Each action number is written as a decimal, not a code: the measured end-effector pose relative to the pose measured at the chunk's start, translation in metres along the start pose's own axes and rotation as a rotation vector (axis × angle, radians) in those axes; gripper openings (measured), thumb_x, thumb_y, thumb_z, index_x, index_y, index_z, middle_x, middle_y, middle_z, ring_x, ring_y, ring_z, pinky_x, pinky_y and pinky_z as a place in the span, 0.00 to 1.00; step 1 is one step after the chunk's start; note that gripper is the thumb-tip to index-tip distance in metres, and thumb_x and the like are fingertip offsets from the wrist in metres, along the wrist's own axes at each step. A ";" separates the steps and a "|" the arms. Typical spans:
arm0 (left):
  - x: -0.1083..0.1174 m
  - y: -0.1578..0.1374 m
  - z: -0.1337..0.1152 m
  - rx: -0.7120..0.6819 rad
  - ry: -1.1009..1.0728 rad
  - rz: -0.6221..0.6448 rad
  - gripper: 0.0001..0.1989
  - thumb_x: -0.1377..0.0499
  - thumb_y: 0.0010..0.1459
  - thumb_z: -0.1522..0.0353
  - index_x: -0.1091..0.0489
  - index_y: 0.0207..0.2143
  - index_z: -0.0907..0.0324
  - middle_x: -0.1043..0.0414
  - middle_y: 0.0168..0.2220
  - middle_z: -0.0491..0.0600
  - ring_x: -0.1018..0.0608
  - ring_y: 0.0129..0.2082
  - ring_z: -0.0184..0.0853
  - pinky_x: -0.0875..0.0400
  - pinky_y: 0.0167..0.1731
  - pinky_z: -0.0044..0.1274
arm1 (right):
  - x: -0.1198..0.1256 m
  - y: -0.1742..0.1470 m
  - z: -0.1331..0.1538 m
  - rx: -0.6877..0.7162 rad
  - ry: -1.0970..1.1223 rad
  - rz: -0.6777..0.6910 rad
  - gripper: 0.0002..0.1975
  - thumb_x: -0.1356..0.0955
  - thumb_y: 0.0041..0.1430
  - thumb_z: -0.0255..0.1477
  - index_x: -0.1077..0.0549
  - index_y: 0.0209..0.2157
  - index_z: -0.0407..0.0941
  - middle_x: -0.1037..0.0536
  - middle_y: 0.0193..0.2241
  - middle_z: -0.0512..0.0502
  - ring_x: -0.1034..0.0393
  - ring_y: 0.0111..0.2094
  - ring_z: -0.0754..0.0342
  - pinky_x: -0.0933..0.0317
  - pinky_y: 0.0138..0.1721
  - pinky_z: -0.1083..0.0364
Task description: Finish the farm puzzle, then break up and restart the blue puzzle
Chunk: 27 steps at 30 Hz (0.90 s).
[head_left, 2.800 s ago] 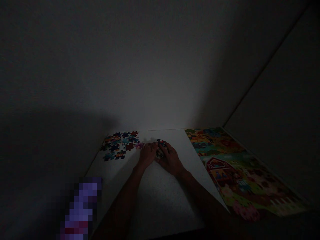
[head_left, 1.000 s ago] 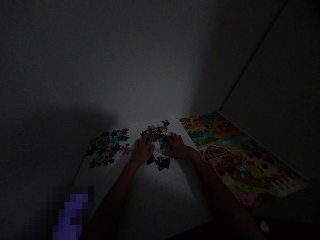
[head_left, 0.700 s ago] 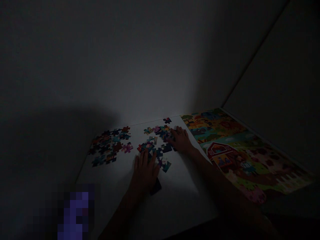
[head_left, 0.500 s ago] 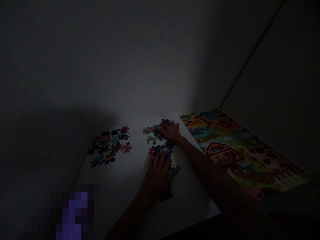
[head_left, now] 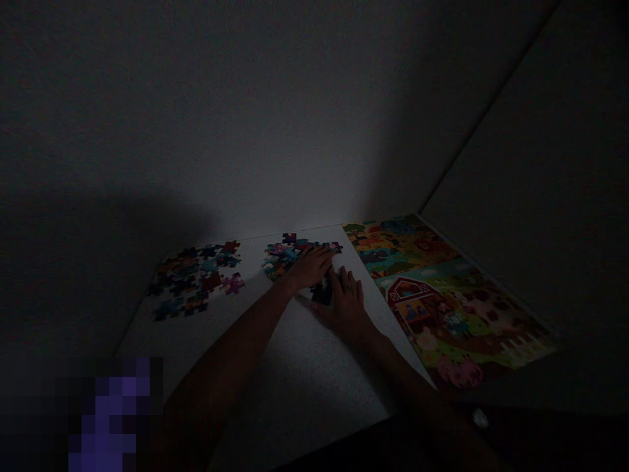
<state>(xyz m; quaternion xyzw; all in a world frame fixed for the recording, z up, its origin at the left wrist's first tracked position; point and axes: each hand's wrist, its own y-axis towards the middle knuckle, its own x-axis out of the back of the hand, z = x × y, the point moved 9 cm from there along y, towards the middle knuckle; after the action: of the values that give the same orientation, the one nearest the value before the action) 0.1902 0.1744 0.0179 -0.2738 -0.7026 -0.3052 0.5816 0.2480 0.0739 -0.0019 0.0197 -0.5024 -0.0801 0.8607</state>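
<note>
My left hand [head_left: 310, 266] lies flat with its fingers stretched out over a crowded heap of jigsaw puzzle pieces [head_left: 278, 257] at the far side of the white table. Just nearer and to the right, my right hand [head_left: 346, 307] rests with its fingers apart against the heap's near right side. Dark puzzle pieces [head_left: 322, 292] show between the two hands. Other pieces stick out beyond the left fingertips. Part of the heap is covered by my left hand, and the dim light blurs its details.
A second group of puzzle pieces [head_left: 189, 288] spreads over the table's left side, with a pink piece [head_left: 232, 283] at its right edge. A colourful farm and animal picture sheet [head_left: 437, 295] covers the right side. Behind stands a pale wall [head_left: 295, 131].
My left hand has moved forward onto the far pieces, and my right hand has come back toward me. The near pieces have been pushed into a tighter heap. The view has shifted slightly.
</note>
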 end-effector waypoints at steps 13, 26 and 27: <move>0.012 -0.122 0.043 0.327 0.143 -0.123 0.24 0.55 0.68 0.60 0.40 0.64 0.54 0.45 0.67 0.54 0.44 0.67 0.52 0.50 0.63 0.47 | -0.006 0.078 -0.004 -0.054 -0.158 0.100 0.39 0.41 0.64 0.49 0.48 0.67 0.38 0.53 0.69 0.31 0.66 0.70 0.38 0.71 0.66 0.38; 0.003 -0.099 -0.077 -0.222 -0.015 -0.015 0.21 0.54 0.69 0.58 0.32 0.57 0.55 0.32 0.58 0.52 0.38 0.64 0.43 0.51 0.66 0.40 | -0.015 0.099 0.051 0.191 0.559 0.255 0.25 0.44 0.69 0.43 0.24 0.51 0.46 0.23 0.51 0.45 0.31 0.55 0.48 0.43 0.59 0.46; 0.001 -0.085 -0.077 -0.214 -0.008 0.002 0.21 0.54 0.69 0.59 0.31 0.55 0.55 0.31 0.58 0.52 0.37 0.63 0.43 0.51 0.65 0.40 | -0.005 0.094 0.036 0.139 0.568 0.171 0.26 0.45 0.69 0.43 0.25 0.52 0.45 0.23 0.52 0.44 0.31 0.55 0.47 0.41 0.58 0.47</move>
<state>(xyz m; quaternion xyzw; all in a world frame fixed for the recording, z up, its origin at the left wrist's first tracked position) 0.1769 0.0607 0.0198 -0.3361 -0.6681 -0.3767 0.5465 0.2255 0.1696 0.0219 0.0578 -0.2458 0.0358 0.9669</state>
